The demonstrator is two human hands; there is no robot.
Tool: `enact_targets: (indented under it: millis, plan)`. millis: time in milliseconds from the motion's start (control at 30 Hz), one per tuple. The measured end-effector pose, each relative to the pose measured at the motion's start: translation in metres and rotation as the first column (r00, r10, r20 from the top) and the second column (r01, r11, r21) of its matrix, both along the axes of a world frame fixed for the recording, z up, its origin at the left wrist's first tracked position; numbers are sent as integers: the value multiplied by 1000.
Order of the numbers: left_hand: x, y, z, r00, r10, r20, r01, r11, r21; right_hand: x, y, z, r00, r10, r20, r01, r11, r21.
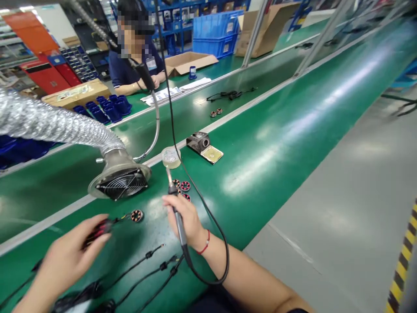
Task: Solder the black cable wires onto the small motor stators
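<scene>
My right hand (185,215) is closed around a soldering iron (180,226), its tip pointing up and away and its black cord looping back beside my wrist. My left hand (70,250) grips a dark red-and-black object (97,232), partly covered by the fingers and blurred. Just past these fingers, thin coloured wires run to a small motor stator (137,215) on the green bench. Several more stators (185,186) lie grouped beyond my right hand. Between and below the hands, black cables (143,261) with stripped ends stretch across the bench.
A fume extractor hood (122,180) on a silver duct (58,117) hangs at the left. A tape roll (171,157) and a soldering iron stand (202,142) with a yellow sponge (212,154) stand ahead. Across the line a co-worker (138,56) handles papers near blue parts and boxes.
</scene>
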State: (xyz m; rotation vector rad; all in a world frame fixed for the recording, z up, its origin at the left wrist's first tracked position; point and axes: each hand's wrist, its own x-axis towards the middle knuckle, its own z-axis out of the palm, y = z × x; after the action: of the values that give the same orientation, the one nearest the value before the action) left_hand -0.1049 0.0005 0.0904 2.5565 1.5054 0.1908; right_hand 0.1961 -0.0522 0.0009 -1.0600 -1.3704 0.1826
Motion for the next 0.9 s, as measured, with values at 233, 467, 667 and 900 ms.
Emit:
enact_targets:
  millis: [233, 467, 667, 900]
  plan:
    - [160, -7, -50, 917, -345, -201, 299, 927, -225, 16, -25, 30, 935, -63, -350, 22, 993, -118]
    - [180, -9, -66, 982, -185, 20, 184, 950, -254, 25, -47, 32, 922, -32, -386, -35, 985, -167]
    - [114, -25, -47, 861, 262, 436, 48, 812, -582, 30, -47, -3, 983, 98, 152, -43, 944, -328]
    - [68, -41, -42, 472, 716, 515, 30, 571, -821, 26, -20, -14, 749, 354, 560, -47, 872, -488]
